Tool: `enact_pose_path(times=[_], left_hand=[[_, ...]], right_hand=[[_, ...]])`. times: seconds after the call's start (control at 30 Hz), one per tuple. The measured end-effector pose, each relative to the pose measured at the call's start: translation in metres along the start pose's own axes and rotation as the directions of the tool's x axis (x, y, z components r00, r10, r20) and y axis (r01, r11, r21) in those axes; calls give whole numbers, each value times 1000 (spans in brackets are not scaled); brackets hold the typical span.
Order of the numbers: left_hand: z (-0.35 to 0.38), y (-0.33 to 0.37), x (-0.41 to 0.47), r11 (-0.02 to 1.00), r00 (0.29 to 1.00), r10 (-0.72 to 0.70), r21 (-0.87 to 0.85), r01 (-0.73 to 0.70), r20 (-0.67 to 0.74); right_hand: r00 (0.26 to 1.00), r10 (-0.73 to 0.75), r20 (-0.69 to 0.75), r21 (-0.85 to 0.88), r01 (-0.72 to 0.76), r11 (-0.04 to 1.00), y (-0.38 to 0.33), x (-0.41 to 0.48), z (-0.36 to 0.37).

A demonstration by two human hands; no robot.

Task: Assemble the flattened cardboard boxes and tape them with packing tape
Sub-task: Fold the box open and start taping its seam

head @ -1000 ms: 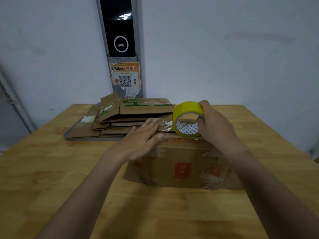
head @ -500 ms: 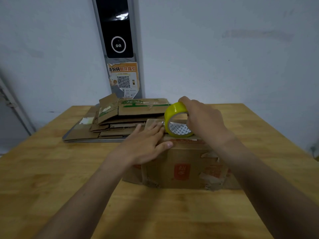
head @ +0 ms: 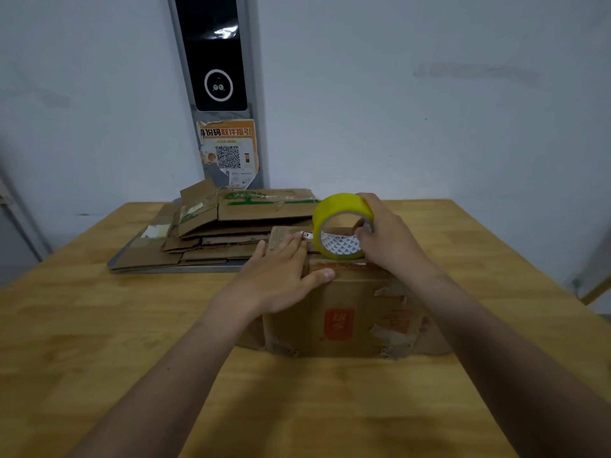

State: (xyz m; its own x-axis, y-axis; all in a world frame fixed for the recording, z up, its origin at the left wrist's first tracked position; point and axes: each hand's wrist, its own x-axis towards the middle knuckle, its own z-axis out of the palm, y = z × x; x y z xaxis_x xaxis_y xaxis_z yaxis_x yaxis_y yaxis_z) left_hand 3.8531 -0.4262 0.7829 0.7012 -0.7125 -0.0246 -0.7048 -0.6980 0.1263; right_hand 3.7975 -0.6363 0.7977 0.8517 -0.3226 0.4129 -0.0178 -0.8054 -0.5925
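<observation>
Pressing the worn brown cardboard box [head: 347, 322], frame centre, with flat left hand [head: 281, 279]; gripping the yellow packing-tape roll [head: 340, 204] atop it with right hand [head: 393, 239].

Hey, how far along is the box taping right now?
Done: one box stands assembled on the table. In hand: the left hand presses its top flat while the right hand holds the tape roll on it; taping looks unfinished. Left: the flat boxes stacked behind.
</observation>
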Motion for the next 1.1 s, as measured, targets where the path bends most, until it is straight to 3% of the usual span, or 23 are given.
enact_pose_path(times=[0.23,0.37,0.5,0.63,0.97,1.1], left_hand=[[-2,-1,-3,1000,1000,-1,0,1,21],[1,-1,-2,1000,1000,-2,14,2,6],[3,-1,-2,998,1000,-5,57,6,-9],[-1,-2,-5,998,1000,-19,65,19,-2],[-4,-50,-28,973,979,-206,104,205,-6],[-5,-51,-33,976,982,-190,111,190,-5]], right_hand=[[997,-70,42,-310,80,947,-8,4,-32],[997,-63,-52,-484,30,874,20,-1,-66],[996,37,-82,-228,-55,972,44,-8,-59],[989,108,-96,-18,-111,994,55,-18,-41],[999,-31,-23,-11,31,999,11,-19,3],[999,-23,-24,-10,23,1000,4,-16,10]])
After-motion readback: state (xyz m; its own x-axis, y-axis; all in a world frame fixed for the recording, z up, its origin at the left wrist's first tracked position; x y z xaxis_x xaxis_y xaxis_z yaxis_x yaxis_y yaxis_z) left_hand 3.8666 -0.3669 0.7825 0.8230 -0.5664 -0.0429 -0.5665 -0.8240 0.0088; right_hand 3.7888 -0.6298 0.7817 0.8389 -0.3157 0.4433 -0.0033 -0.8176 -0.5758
